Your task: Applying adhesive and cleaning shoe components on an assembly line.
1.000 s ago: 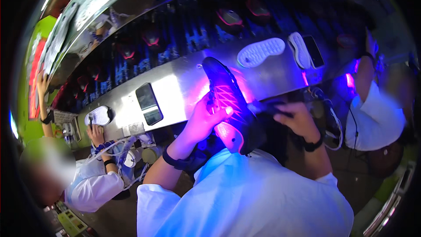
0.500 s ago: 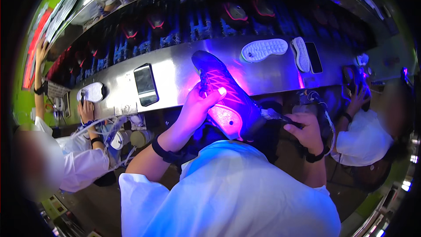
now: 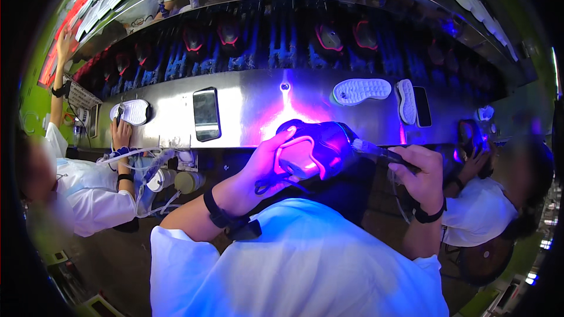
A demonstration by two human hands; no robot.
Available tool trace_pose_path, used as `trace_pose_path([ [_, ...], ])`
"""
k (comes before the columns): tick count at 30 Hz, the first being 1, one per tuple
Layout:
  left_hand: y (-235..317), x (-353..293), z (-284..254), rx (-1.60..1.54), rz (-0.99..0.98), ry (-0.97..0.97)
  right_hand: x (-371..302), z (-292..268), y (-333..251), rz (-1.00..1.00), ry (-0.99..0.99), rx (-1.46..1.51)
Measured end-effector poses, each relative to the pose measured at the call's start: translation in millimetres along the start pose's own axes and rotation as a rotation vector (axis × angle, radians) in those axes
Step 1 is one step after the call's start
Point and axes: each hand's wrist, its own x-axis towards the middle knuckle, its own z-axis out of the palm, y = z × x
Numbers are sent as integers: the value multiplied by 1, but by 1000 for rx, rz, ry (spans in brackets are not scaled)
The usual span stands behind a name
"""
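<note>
My left hand (image 3: 263,161) grips a dark shoe upper (image 3: 333,144), its thumb along the near side. The upper is tilted so that its pale bottom, ringed by a glowing pink line, faces me, and loose laces hang by my wrist. In my right hand (image 3: 424,175) is a brush (image 3: 371,149) with a dark handle and pale bristles. The bristle tip is at the right edge of the upper; whether it touches cannot be made out. Violet light falls on the upper and the metal bench (image 3: 244,111) behind it.
Two white shoe soles (image 3: 362,91) (image 3: 405,101) lie on the bench beside a dark phone (image 3: 422,107); another phone (image 3: 206,114) lies left. Beyond runs a dark rack (image 3: 282,47) with shoe uppers. People work on both sides, the left one's hand (image 3: 121,132) at a sole (image 3: 134,112).
The shoe upper has turned from toe pointing away to its bottom end tipped toward me. My right hand and the brush have risen slightly in the picture, and the view has tilted up.
</note>
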Motion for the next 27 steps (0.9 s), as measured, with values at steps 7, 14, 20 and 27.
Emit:
trace_pose_path([
  [7, 2, -1, -13, -430, -206, -31, 41, -4, -5, -64, -13, -35],
  [14, -4, 10, -32, -629, -467, 16, 53, 27, 25, -153, -2, 70],
  [20, -9, 10, -32, -771, -513, -59, 29, 66, 40, -52, 32, 158],
  [27, 10, 22, -29, -136, -125, -158, -8, 77, 57, 174, -62, 187],
])
